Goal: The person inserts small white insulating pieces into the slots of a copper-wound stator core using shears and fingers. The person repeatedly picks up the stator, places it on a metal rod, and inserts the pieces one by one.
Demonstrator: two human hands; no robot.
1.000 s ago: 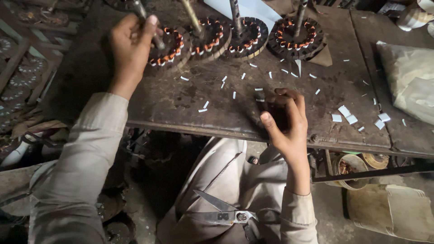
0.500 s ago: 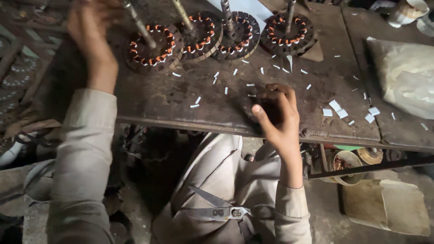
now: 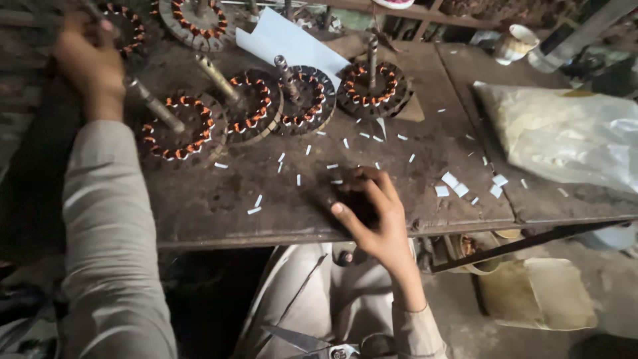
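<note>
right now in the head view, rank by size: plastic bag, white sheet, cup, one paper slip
1. plastic bag, largest by far
2. white sheet
3. cup, though it sits farther from the camera, so it may look smaller than it is
4. paper slip, smallest

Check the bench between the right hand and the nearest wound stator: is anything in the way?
Nothing solid. Between the right hand and the nearest wound stator lie only small white paper slips, flat on the dark bench.
</note>
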